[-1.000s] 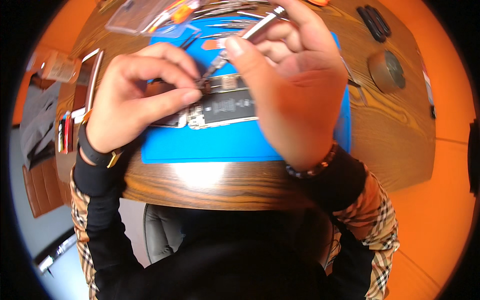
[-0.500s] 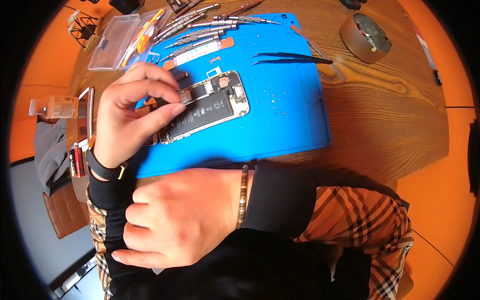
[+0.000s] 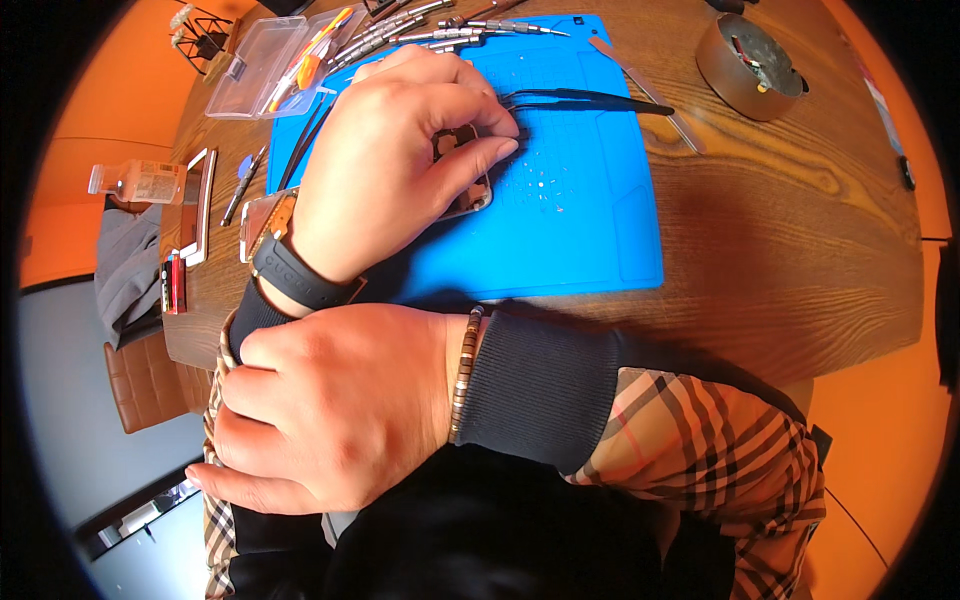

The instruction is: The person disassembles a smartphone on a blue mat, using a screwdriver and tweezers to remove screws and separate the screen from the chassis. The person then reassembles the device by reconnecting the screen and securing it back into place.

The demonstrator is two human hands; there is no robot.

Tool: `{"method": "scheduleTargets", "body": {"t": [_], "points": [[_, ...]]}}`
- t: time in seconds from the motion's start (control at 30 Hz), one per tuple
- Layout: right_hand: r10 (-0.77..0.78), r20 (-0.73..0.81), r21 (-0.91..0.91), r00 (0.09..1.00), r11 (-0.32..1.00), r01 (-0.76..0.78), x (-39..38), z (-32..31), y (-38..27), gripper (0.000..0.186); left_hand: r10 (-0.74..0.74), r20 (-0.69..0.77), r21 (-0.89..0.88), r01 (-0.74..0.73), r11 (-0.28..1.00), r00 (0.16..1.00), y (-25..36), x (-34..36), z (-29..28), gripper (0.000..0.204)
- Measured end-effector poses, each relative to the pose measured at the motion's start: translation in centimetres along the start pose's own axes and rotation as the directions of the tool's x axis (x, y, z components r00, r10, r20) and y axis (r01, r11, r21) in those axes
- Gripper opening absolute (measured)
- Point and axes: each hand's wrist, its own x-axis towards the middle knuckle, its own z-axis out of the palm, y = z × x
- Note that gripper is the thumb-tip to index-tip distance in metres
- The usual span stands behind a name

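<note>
My left hand (image 3: pixel 405 160), with a black strap (image 3: pixel 300 275) at its wrist, reaches over an opened phone (image 3: pixel 478 198) on the blue mat (image 3: pixel 560 245). Its thumb and forefinger are pinched beside the tips of black tweezers (image 3: pixel 590 102); whatever lies between them is too small to make out. Most of the phone is hidden beneath this hand. Nearer to me, my right hand (image 3: pixel 335 410) lies across my left sleeve, back upward, fingers curled. Its palm side and anything in it are hidden. Tiny loose parts (image 3: pixel 542 184) are scattered on the mat right of the phone.
Several screwdrivers (image 3: pixel 400 35) lie at the back beside a clear plastic box (image 3: pixel 255 65). Left of the mat are a white-framed tablet-like device (image 3: pixel 200 205) and a bottle (image 3: pixel 140 182). A round metal tin (image 3: pixel 745 70) stands back right, near a thin flat strip (image 3: pixel 650 95).
My left hand has moved rightward and away from me, from the phone's left side to its far right end, now covering most of it. My right hand stays curled, shifted slightly.
</note>
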Motion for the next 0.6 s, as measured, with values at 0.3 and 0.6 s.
{"method": "scheduleTargets", "body": {"t": [0.3,0.6], "points": [[-0.014,-0.008,-0.041,1.0,0.999,0.013,0.06,-0.14,0.45,0.029,0.021,0.058,0.03,-0.023,0.999,0.998,-0.24,0.16,0.26,0.012],[-0.01,-0.02,-0.057,1.0,0.998,0.009,0.03,-0.06,0.75,0.033,0.038,0.081,0.035,-0.041,0.999,0.996,-0.05,0.05,0.31,0.012]]}}
